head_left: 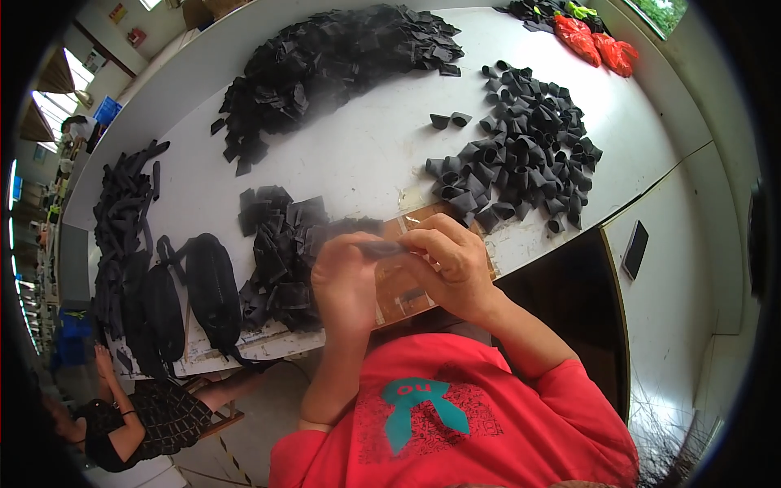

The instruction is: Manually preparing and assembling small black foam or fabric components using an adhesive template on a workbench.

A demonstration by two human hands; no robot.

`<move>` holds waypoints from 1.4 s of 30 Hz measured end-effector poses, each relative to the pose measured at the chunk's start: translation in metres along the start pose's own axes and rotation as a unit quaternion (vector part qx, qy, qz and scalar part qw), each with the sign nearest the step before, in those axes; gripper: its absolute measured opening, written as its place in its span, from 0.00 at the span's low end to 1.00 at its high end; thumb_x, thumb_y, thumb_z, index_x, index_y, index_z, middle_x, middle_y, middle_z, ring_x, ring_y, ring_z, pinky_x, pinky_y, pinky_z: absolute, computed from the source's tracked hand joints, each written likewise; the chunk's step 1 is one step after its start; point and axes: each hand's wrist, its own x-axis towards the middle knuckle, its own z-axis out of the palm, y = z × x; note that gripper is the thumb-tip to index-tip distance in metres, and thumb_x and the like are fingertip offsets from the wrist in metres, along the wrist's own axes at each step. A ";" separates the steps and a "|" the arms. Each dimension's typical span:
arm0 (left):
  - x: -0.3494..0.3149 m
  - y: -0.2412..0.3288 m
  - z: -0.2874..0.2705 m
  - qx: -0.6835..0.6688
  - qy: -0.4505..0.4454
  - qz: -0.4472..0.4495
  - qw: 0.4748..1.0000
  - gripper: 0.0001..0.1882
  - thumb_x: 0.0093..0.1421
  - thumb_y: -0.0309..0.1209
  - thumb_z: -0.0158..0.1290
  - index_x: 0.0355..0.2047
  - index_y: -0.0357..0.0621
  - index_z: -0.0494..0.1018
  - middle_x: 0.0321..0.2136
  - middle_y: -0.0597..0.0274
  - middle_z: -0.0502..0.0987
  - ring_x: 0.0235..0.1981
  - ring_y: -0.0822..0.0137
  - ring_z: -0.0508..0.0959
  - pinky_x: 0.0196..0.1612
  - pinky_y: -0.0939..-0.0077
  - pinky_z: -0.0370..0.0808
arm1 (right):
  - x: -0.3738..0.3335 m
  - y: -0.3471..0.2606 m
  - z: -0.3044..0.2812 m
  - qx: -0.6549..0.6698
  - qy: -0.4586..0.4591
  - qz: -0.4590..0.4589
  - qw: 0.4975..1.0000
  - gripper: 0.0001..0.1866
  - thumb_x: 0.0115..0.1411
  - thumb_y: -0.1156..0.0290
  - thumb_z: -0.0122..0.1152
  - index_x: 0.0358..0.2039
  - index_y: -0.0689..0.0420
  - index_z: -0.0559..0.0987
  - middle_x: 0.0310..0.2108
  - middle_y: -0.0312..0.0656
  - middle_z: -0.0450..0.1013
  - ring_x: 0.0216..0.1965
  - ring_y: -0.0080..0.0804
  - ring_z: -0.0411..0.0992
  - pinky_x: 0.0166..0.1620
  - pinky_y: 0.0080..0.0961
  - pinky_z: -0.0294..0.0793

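Note:
Over the table's front edge, my left hand [345, 272] and my right hand [452, 264] meet with a small dark grey fabric piece [381, 249] pinched between them. Its far end is covered by my right fingers. Below my hands lies a brown taped board [404, 294]. Left of my left hand is a heap of flat black fabric pieces [285, 244]. Beyond my right hand spreads a pile of black pieces curled into open loops [521, 146], two of them lying apart on its left side.
A big mound of flat black pieces [325, 61] fills the table's far side. At the left are rolled black strips [122, 195] and black zippered pouches [213, 281]. Red plastic bags [594, 45] sit far right, a phone [635, 249] near right. Another person [122, 415] sits at lower left.

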 end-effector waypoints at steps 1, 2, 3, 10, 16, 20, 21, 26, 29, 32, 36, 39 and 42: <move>-0.002 -0.001 -0.002 0.001 0.001 0.000 1.000 0.05 0.56 0.25 0.49 0.33 0.37 0.71 0.30 0.56 0.73 0.35 0.64 0.71 0.46 0.69 0.66 | 0.000 0.004 0.002 -0.017 0.018 -0.029 0.999 0.13 0.40 0.77 0.64 0.28 0.60 0.73 0.24 0.42 0.67 0.24 0.36 0.69 0.24 0.27 0.69; -0.004 -0.002 -0.005 0.022 0.009 0.007 1.000 0.05 0.56 0.25 0.49 0.33 0.37 0.71 0.31 0.57 0.73 0.35 0.65 0.71 0.45 0.70 0.66 | -0.001 0.007 0.005 -0.034 0.037 -0.058 0.997 0.12 0.40 0.78 0.64 0.27 0.60 0.73 0.22 0.41 0.67 0.23 0.36 0.68 0.24 0.27 0.68; -0.007 -0.004 -0.009 0.043 0.016 0.013 0.999 0.05 0.56 0.25 0.49 0.33 0.37 0.71 0.31 0.57 0.74 0.35 0.67 0.71 0.45 0.70 0.66 | -0.003 0.010 0.007 -0.033 0.035 -0.057 0.997 0.12 0.40 0.78 0.64 0.27 0.60 0.73 0.22 0.41 0.67 0.23 0.36 0.68 0.24 0.27 0.68; -0.009 -0.010 -0.017 0.266 0.019 0.065 0.962 0.06 0.56 0.24 0.50 0.33 0.34 0.71 0.30 0.60 0.74 0.31 0.75 0.71 0.39 0.80 0.68 | -0.009 0.022 0.009 0.003 0.020 -0.040 0.999 0.06 0.45 0.82 0.59 0.25 0.62 0.73 0.23 0.41 0.68 0.22 0.31 0.67 0.23 0.22 0.64; 0.035 -0.035 -0.066 0.507 0.056 0.005 0.860 0.05 0.53 0.21 0.49 0.30 0.33 0.70 0.23 0.64 0.72 0.22 0.78 0.72 0.27 0.86 0.69 | 0.022 0.027 -0.025 0.445 0.059 0.289 0.846 0.10 0.56 0.73 0.53 0.19 0.61 0.70 0.16 0.34 0.66 0.17 0.18 0.64 0.21 0.12 0.61; 0.064 -0.074 -0.082 0.726 -0.005 0.039 0.687 0.15 0.47 0.34 0.57 0.26 0.33 0.69 0.20 0.49 0.73 0.21 0.57 0.74 0.27 0.69 0.72 | -0.005 0.120 -0.034 -0.046 0.168 0.271 0.947 0.10 0.57 0.69 0.51 0.33 0.64 0.74 0.20 0.32 0.69 0.19 0.13 0.62 0.22 0.11 0.61; 0.066 -0.080 -0.086 0.753 -0.016 0.046 0.656 0.16 0.46 0.35 0.57 0.24 0.33 0.68 0.21 0.46 0.73 0.22 0.51 0.75 0.28 0.65 0.72 | -0.017 0.121 -0.030 -0.096 0.192 0.258 0.942 0.10 0.57 0.70 0.51 0.33 0.65 0.74 0.21 0.32 0.69 0.19 0.13 0.63 0.22 0.11 0.61; 0.069 -0.093 -0.079 0.865 -0.042 -0.042 0.497 0.11 0.49 0.32 0.51 0.26 0.34 0.69 0.28 0.48 0.74 0.29 0.50 0.76 0.30 0.60 0.73 | -0.057 0.087 -0.014 0.073 0.083 0.335 0.936 0.09 0.56 0.72 0.53 0.32 0.65 0.75 0.21 0.35 0.70 0.22 0.16 0.65 0.25 0.15 0.64; 0.073 -0.092 -0.095 0.855 -0.062 -0.018 0.515 0.10 0.48 0.30 0.52 0.23 0.33 0.70 0.22 0.48 0.74 0.24 0.50 0.76 0.27 0.61 0.74 | -0.063 0.076 -0.001 0.064 0.014 0.311 0.948 0.09 0.57 0.72 0.52 0.31 0.66 0.74 0.18 0.31 0.67 0.18 0.14 0.63 0.21 0.12 0.61; 0.073 -0.074 -0.097 0.724 -0.006 -0.093 0.684 0.09 0.48 0.28 0.54 0.21 0.32 0.71 0.16 0.55 0.73 0.17 0.60 0.74 0.21 0.70 0.73 | -0.058 0.058 0.004 0.061 -0.023 0.285 0.956 0.08 0.56 0.73 0.53 0.29 0.65 0.75 0.18 0.34 0.68 0.20 0.16 0.64 0.24 0.15 0.63; 0.054 -0.044 -0.101 0.363 0.136 -0.230 0.893 0.03 0.50 0.24 0.55 0.25 0.37 0.73 0.17 0.65 0.73 0.15 0.76 0.72 0.18 0.83 0.73 | -0.046 0.029 0.009 0.066 -0.071 0.223 0.970 0.06 0.53 0.74 0.55 0.29 0.64 0.75 0.20 0.41 0.70 0.21 0.25 0.67 0.25 0.20 0.65; 0.040 -0.035 -0.098 0.286 0.153 -0.231 0.917 0.04 0.51 0.24 0.55 0.27 0.37 0.73 0.20 0.64 0.73 0.17 0.76 0.73 0.19 0.82 0.75 | -0.045 0.021 0.020 0.084 -0.082 0.197 0.973 0.05 0.51 0.75 0.56 0.27 0.63 0.74 0.22 0.45 0.70 0.23 0.35 0.69 0.26 0.26 0.67; 0.033 -0.033 -0.098 0.262 0.153 -0.211 0.929 0.04 0.51 0.23 0.54 0.28 0.37 0.72 0.21 0.64 0.74 0.18 0.76 0.73 0.20 0.82 0.75 | -0.046 0.019 0.030 0.079 -0.085 0.171 0.978 0.04 0.49 0.76 0.56 0.26 0.63 0.74 0.23 0.48 0.70 0.23 0.42 0.70 0.27 0.31 0.68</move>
